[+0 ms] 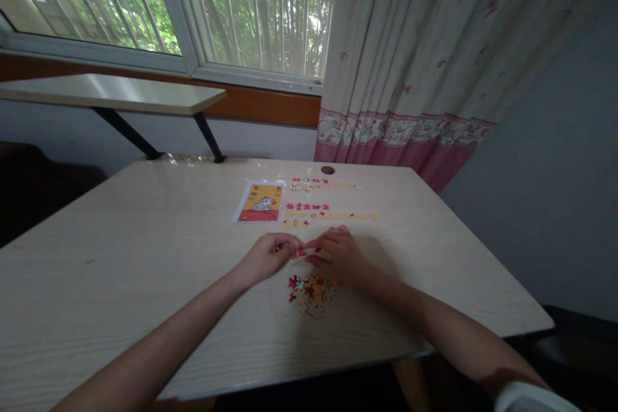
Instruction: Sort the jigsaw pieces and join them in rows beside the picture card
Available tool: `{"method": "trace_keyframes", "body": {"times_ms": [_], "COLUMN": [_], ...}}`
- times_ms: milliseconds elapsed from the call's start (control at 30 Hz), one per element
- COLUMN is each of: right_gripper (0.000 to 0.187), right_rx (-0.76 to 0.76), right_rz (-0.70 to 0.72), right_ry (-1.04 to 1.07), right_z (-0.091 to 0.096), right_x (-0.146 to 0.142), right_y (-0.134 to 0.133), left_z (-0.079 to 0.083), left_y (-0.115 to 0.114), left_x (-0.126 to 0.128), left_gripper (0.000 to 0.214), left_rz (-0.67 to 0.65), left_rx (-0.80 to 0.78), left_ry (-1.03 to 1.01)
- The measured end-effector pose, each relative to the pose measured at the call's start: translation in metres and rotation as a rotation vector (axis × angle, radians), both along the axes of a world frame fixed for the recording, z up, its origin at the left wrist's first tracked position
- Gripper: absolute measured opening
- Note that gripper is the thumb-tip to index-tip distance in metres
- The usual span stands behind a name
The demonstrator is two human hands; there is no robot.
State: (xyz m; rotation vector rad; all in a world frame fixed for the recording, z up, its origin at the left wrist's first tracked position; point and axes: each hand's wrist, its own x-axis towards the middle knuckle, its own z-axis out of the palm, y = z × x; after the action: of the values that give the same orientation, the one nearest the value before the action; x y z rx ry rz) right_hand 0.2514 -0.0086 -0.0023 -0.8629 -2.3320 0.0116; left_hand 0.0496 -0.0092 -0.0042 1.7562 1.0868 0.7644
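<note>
My left hand (pixel 274 255) is closed in a pinch on a small red jigsaw puzzle piece (pixel 300 250). From the other side, the thumb and index finger of my right hand (pixel 340 255) grip the same small spot; whether one piece or two are there is too small to tell. Just below my hands lies a loose pile of puzzle pieces (pixel 313 293) in red, yellow and white. Beyond them, sorted pieces lie in rows: red pieces (pixel 308 206) with yellow pieces (pixel 338 215) under them, and another group (pixel 311 181) farther back.
A picture card (pixel 261 202) with a white animal on yellow and red lies left of the rows. The wooden table (pixel 159 238) has a round cable hole (pixel 327 170) at its back edge. A raised shelf (pixel 111 93) stands at the back left, and a curtain (pixel 400 64) hangs behind.
</note>
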Motion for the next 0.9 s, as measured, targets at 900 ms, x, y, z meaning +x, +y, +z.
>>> {"method": "trace_keyframes", "body": {"times_ms": [900], "right_gripper": [0.018], "right_rx": [0.132], "right_rz": [-0.163], "right_ry": [0.264], "right_z": [0.009], "right_x": [0.057], "right_y": [0.047], "left_z": [0.007], "left_y": [-0.001], "left_x": [-0.008], "left_gripper": [0.032], "left_rz": [-0.047], "left_rx": [0.057], "left_ry": [0.110]}}
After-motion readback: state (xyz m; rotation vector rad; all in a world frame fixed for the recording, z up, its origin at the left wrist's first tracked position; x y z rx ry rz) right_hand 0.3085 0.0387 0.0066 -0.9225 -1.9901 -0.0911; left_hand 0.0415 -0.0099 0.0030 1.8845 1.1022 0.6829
